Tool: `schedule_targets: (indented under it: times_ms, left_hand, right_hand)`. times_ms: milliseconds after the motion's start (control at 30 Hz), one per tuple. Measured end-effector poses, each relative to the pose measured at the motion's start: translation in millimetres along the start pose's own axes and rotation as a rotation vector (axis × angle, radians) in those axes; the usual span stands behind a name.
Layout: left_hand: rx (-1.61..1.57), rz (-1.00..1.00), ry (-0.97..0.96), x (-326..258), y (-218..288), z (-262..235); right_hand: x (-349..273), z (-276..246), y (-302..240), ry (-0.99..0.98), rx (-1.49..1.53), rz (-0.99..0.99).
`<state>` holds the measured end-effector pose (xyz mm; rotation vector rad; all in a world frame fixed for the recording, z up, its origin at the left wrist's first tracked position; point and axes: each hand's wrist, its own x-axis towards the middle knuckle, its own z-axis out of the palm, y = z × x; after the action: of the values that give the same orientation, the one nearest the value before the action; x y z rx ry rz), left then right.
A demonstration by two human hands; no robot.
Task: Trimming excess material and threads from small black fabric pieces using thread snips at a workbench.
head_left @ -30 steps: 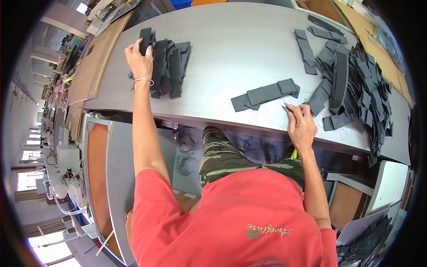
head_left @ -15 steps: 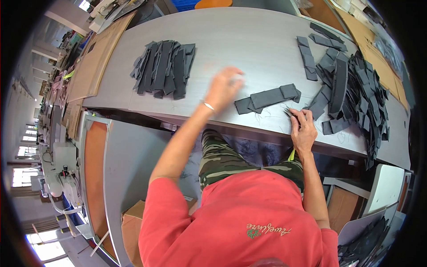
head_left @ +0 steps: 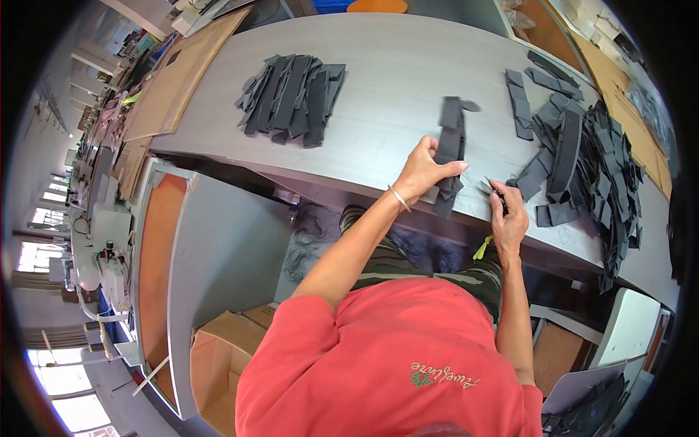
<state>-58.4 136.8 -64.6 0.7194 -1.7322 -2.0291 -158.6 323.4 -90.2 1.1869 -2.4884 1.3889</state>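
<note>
My left hand [head_left: 424, 173] grips a dark grey fabric strip [head_left: 451, 135], thumb on top. The strip stands nearly upright over the table's near edge, a small loose tab at its far end. Just to its right, my right hand [head_left: 512, 218] is closed around small black thread snips [head_left: 498, 197], whose pointed tips face the strip without touching it. A yellow ribbon [head_left: 481, 248] hangs below that hand. To the right lies a large heap of dark strips [head_left: 604, 175]. At the far left of the table is a neater pile of strips [head_left: 295, 98].
The grey table [head_left: 386, 80] curves across the view. Loose thread ends lie near my right hand. Cardboard sheets [head_left: 182, 73] flank the table at left and right. Below, a grey cabinet panel [head_left: 218, 255] and an open cardboard box [head_left: 226, 357] stand to my left.
My left hand has come right and taken up the strip that lay flat on the table, turning it upright. My right hand, with the snips, stays near the table edge. The view has shifted slightly.
</note>
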Motion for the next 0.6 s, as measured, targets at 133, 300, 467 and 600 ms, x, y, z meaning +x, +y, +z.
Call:
schedule_targets:
  times_ms: [133,300,467,600]
  left_hand:
    - [-0.294,-0.075,-0.045,-29.3,4.8,-6.7]
    - [-0.355,-0.192,-0.071,-50.7,0.1,-16.8]
    - [-0.355,-0.193,-0.084,-52.5,-13.3,-20.8]
    - [-0.338,-0.185,-0.098,-55.6,-9.8,-16.7]
  right_hand:
    - [0.1,-0.2,-0.3,0.047,-0.035,-0.038]
    - [1.5,0.8,1.6,0.043,-0.043,-0.049]
    - [3.5,-14.1,-2.7,-0.171,0.440,0.302]
    - [-2.8,-26.3,-39.2,-0.201,0.416,0.182]
